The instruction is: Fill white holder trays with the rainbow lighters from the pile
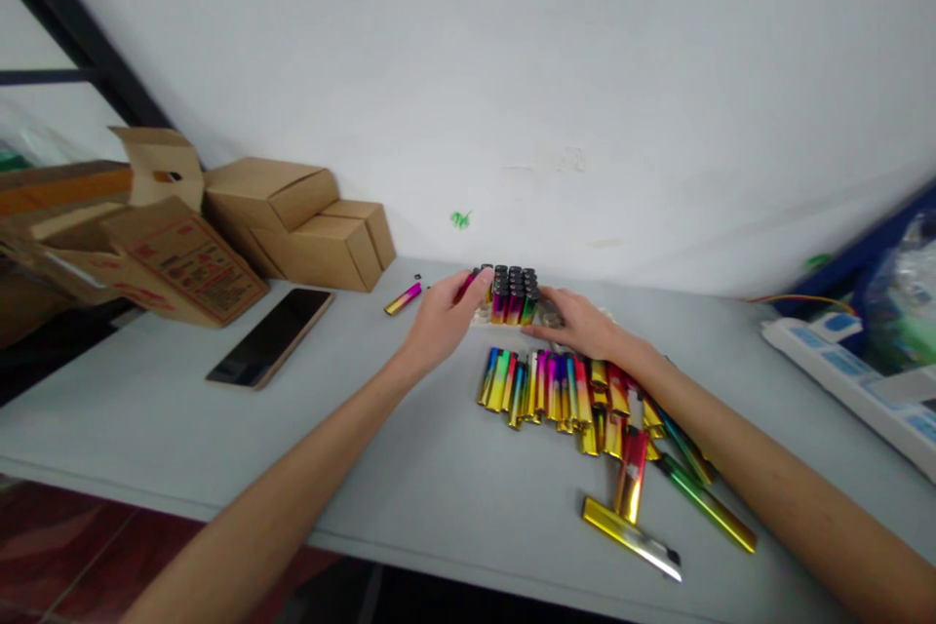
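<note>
Against the wall, a pale tray holds a block of upright lighters with black tops and shiny purple, gold and green bodies. My left hand is closed at the tray's left end, a purple lighter partly showing between thumb and fingers. At the right end, my right hand has its thumb in front and its fingers behind, around the tray's edge; its fingertips are partly hidden. In front of the tray lies a pile of loose metallic lighters, partly under my right forearm. One pink-and-gold lighter lies alone to the left.
A phone lies on the grey table. Brown cardboard boxes stand at the left, one of them open. A white power strip lies at the right. Loose lighters reach toward the front edge.
</note>
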Demonstrator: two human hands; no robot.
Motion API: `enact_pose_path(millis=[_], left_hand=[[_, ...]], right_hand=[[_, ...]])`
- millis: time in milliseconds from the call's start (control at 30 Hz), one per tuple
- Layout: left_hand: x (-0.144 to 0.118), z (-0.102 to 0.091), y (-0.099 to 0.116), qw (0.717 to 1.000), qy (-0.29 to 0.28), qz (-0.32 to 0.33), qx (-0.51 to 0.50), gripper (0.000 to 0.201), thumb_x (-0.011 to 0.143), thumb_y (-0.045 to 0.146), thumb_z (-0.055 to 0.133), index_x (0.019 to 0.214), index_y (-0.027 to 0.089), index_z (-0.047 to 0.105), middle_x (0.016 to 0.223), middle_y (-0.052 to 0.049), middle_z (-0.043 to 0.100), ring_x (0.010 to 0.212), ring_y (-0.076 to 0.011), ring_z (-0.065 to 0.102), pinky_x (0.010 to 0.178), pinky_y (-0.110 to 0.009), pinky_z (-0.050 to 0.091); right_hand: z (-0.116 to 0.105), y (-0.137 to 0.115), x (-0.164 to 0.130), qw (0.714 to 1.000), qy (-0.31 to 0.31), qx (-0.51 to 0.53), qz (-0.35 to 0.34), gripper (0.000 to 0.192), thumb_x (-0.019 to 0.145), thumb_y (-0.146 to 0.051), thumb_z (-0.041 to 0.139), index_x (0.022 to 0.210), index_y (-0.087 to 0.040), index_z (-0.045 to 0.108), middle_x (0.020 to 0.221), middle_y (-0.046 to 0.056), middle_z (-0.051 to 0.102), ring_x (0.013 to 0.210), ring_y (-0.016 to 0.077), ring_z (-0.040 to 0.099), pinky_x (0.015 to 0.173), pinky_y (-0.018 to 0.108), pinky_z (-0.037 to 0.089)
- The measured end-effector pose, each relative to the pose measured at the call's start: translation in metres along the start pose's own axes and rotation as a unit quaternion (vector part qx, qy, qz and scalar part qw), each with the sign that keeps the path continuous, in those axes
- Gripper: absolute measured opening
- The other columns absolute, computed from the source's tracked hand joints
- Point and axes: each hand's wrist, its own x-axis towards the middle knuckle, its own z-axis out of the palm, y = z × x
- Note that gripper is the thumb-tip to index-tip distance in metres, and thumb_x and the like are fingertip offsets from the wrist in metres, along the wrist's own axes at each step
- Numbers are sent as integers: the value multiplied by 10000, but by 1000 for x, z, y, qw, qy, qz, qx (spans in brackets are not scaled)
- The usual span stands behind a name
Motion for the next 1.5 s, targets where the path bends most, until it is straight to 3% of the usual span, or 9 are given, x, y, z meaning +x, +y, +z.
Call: enact_pose_path(millis=[233, 333, 733, 900, 1033, 1167, 1333, 1500], left_hand=[[-3, 2, 3, 1000, -12, 7, -17, 504, 922, 590, 533, 605, 206, 457, 523, 36, 397, 479, -107, 351, 462, -259, 253], [-4, 3, 9, 998, -27, -21, -54, 539, 924, 604, 494, 569, 200, 458, 500, 22, 421, 468, -104, 353, 468, -267, 248], [3, 7, 1, 977, -65, -149, -138, 370, 871, 465, 425, 595, 220, 403, 487, 61, 241, 419, -91, 190, 427, -241, 155], [2, 7, -1, 980, -63, -132, -136, 393, 883, 483, 446, 601, 214, 402, 506, 63, 253, 428, -83, 191, 428, -230, 156], [2, 7, -2, 977, -74, -125, -155, 486, 901, 625, 445, 650, 209, 441, 531, 64, 279, 435, -80, 211, 432, -227, 150], [6, 6, -6, 976, -63, -92, -185, 529, 884, 710, 473, 803, 194, 554, 606, 26, 432, 486, -103, 355, 449, -236, 273], [12, -2, -13, 982, -43, -51, -178, 387, 898, 542, 620, 1037, 182, 659, 737, 4, 530, 600, -109, 466, 508, -225, 385], [13, -6, -13, 980, -19, -40, -194, 441, 790, 457, 789, 1128, 188, 703, 956, -34, 633, 818, -132, 598, 680, -247, 544]], right_hand=[[3, 6, -1, 1000, -2, -5, -2, 671, 930, -555, 650, 1435, -134, 513, 1329, 195, 665, 1185, 348, 651, 1015, 518, 520], [3, 6, -1, 1000, 0, -6, -1, 672, 929, -552, 652, 1430, -125, 517, 1321, 197, 668, 1185, 346, 649, 1013, 513, 522], [3, 5, 0, 1000, 6, 0, -3, 642, 925, -529, 665, 1427, -156, 522, 1322, 182, 676, 1177, 349, 661, 1017, 535, 524], [2, 4, 1, 1000, 1, 6, -13, 646, 937, -518, 654, 1434, -133, 508, 1330, 197, 670, 1193, 343, 656, 1028, 527, 522], [3, 4, 0, 1000, 3, 4, -7, 652, 936, -520, 652, 1434, -126, 506, 1343, 212, 660, 1202, 356, 651, 1037, 550, 513], [2, 3, 0, 1000, -1, 4, -3, 658, 935, -520, 654, 1440, -126, 502, 1354, 207, 654, 1213, 357, 648, 1038, 536, 517], [0, 2, 0, 1000, -5, -3, 9, 666, 930, -528, 660, 1431, -112, 520, 1348, 217, 655, 1210, 364, 649, 1047, 528, 514], [3, 5, 1, 1000, -1, 6, 1, 693, 923, -532, 671, 1440, -100, 511, 1365, 227, 644, 1225, 369, 639, 1053, 547, 508]])
